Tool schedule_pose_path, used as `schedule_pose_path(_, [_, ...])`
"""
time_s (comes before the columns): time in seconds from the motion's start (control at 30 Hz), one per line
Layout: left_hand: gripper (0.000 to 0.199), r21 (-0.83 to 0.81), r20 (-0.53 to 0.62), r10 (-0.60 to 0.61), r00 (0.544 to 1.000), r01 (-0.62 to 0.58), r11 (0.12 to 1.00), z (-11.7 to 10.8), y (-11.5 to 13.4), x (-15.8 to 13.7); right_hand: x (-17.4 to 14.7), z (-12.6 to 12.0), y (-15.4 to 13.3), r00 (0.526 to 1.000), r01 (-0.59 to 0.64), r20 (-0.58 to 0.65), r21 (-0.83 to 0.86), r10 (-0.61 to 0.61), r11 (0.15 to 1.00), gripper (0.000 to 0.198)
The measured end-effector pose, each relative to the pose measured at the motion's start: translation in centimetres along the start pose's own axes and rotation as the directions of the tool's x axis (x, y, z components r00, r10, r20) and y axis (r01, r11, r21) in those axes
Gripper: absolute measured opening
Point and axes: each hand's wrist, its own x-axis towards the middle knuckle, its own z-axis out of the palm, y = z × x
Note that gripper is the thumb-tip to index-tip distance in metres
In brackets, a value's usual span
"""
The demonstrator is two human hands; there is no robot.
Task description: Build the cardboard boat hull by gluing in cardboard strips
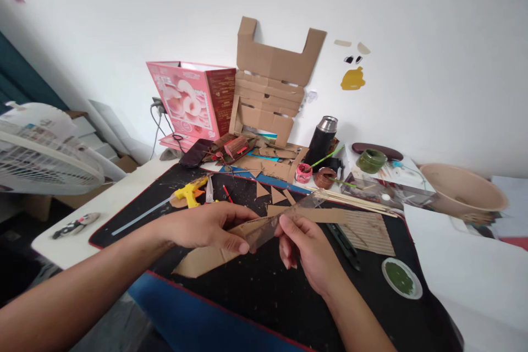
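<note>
A clear plastic ruler (pixel 265 234) is held slanting above the black desk mat (pixel 264 297). My left hand (pixel 210 225) has its thumb and fingers closed round the ruler's near end. At the ruler's middle, my right hand (pixel 303 242) pinches it between thumb and curled fingers. A pointed strip of cardboard (pixel 206 261) sticks out beneath my left hand; whether that hand also grips it I cannot tell. Beyond the ruler lie a cardboard strip (pixel 330 215) and a corrugated cardboard piece (pixel 373 231). A dark green utility knife (pixel 344 247) rests beside my right hand.
A yellow glue gun (pixel 190 192) lies left on the mat, near small cardboard triangles (pixel 277 194). Paint jars (pixel 304 173), a black flask (pixel 324 140) and a pink box (pixel 185 99) stand behind. A lid of green paint (pixel 401 278) sits at right; a fan (pixel 49 148) stands left.
</note>
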Motion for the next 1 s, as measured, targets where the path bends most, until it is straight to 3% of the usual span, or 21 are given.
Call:
schedule_pose_path(0.43, [0.056,-0.062,0.001,0.011,1.0,-0.011,0.998,0.13,0.03,0.05,0.04,-0.04,-0.02,1.0,0.002,-0.004,0.008,-0.002,1.0,0.062])
schedule_pose_path(1.0, [0.054,0.0,0.0,-0.003,1.0,0.003,1.0,0.03,0.24,0.04,0.07,0.0,0.09,1.0,0.004,-0.002,-0.008,-0.004,1.0,0.066])
